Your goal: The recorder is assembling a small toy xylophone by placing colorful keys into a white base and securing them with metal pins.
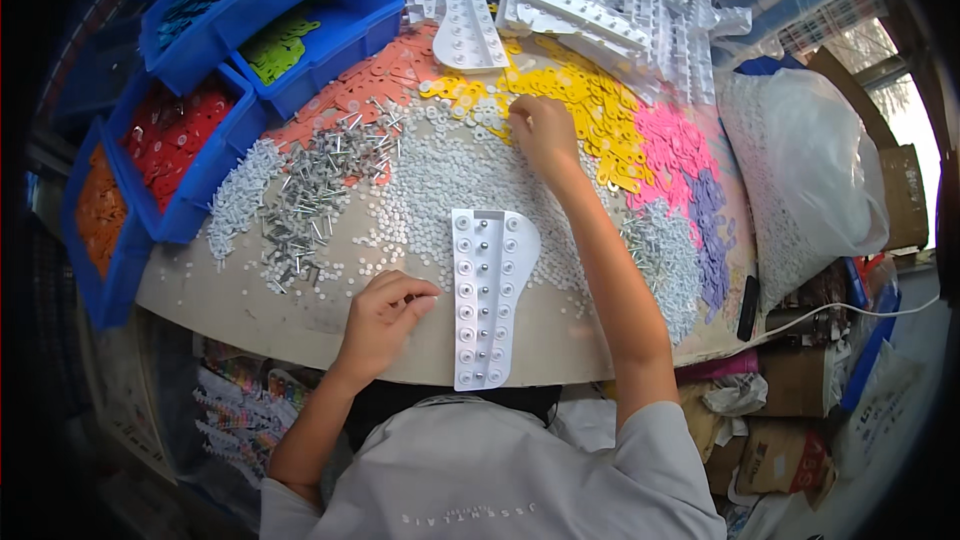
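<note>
A white plastic frame (508,285) lies on the table right in front of me, its one long side bulging out to the right. Round sockets line both of its sides, with a row of small metal heads between them. To its left is my left hand (385,315), thumb and fingers pressed together; whatever may be in them is too small to make out. My right hand (545,135) reaches over to the yellow flat plastic pieces (590,90). Its fingers are pinched at the edge of that heap, and their tips are partly hidden. Small white round plastic parts (450,180) spread between the hands.
Coral pieces (370,75), metal pins (305,200), pink pieces (670,145) and purple pieces (708,230) lie heaped around. Blue bins (190,210) stand at the left. More white frames (620,30) pile up at the back. A clear plastic bag (810,160) bulges at the right edge.
</note>
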`<state>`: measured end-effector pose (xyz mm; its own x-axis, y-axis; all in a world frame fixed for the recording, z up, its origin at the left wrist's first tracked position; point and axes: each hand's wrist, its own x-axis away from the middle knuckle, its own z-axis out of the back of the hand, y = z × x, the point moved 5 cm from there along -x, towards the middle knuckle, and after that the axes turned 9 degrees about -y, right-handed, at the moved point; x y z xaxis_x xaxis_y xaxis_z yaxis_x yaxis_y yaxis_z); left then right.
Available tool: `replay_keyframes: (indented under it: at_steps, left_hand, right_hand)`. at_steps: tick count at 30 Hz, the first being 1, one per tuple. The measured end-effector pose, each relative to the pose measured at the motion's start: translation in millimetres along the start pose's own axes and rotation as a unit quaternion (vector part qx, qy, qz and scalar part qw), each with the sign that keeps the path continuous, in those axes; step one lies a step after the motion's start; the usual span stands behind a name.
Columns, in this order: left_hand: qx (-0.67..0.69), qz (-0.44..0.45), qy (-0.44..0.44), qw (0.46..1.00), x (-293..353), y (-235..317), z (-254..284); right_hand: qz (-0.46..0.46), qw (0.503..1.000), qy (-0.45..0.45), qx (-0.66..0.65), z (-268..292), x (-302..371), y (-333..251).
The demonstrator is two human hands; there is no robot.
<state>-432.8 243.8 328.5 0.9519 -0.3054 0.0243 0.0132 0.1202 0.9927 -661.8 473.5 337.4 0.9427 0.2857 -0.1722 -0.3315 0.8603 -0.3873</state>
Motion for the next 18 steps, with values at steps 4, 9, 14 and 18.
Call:
replay_keyframes:
  at_steps: [4,9,14,18]
  left_hand:
    - [0.006,0.011,0.006,1.000,2.9,-1.7,4.0]
    - [0.019,0.017,-0.004,1.000,-6.5,-0.2,-0.1]
    - [0.020,0.025,0.006,0.999,-17.8,7.2,0.8]
    - [-0.051,-0.014,0.001,0.999,-43.2,13.2,-1.6]
  right_hand:
    - [-0.056,0.995,-0.074,-0.027,-15.7,-3.8,-12.3]
    - [0.001,0.999,0.031,-0.018,-10.5,11.0,-9.5]
    - [-0.049,0.981,-0.018,-0.189,29.5,62.2,-42.2]
    - [0.000,0.979,-0.071,-0.189,40.7,119.7,-53.0]
